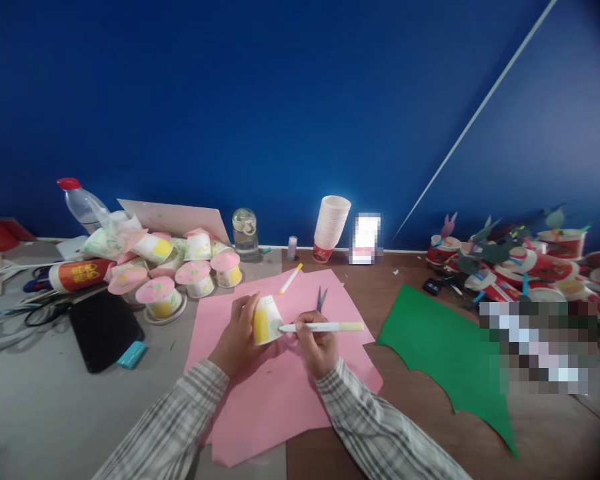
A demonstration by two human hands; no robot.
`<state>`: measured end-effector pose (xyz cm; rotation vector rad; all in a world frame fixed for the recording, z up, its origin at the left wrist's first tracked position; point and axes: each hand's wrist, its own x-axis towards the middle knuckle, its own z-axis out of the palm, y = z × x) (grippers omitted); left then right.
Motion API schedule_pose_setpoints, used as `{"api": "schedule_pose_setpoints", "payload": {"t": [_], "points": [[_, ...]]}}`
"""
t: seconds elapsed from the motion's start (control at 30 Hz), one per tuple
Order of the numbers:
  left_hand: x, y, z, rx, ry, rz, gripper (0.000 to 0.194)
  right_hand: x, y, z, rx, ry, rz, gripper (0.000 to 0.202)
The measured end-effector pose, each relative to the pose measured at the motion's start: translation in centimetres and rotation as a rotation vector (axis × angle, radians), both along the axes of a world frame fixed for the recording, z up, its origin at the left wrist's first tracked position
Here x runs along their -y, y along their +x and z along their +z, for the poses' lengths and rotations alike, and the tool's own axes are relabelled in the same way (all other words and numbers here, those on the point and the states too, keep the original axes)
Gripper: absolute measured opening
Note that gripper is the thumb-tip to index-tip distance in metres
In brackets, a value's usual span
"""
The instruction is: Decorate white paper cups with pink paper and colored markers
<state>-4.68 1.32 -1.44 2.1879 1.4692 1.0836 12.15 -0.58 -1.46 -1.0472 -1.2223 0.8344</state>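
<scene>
My left hand (240,340) is closed around a white paper cup (269,321) that is tilted above pink paper sheets (270,420). A yellow patch and faint green marks colour the cup's side. In my right hand (319,343) is a white marker pen (335,327), pinched between the fingers, its tip at the right side of the cup. On the pink paper beyond my hands lies a second marker with yellow ends (291,279). Scissors (321,299) rest just behind my right hand, their handles hidden.
Several decorated cups with pink tops (157,297) crowd the left side. A black phone (105,330) lies before them. By the wall stand a glass jar (245,233) and a tilted stack of paper cups (331,223). Green paper (445,353) and red cup figures (535,267) occupy the right.
</scene>
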Motion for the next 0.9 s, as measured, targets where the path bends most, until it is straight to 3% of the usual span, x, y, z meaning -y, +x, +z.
{"api": "schedule_pose_setpoints", "payload": {"t": [0.43,0.9], "points": [[0.0,-0.06,0.07,-0.01,-0.012,0.0,0.089,0.19,0.03,0.29,0.046,0.04,0.006,0.014],[-0.03,0.0,0.06,-0.005,0.017,0.004,0.088,0.13,-0.25,0.28,-0.051,-0.01,0.022,0.017]]}}
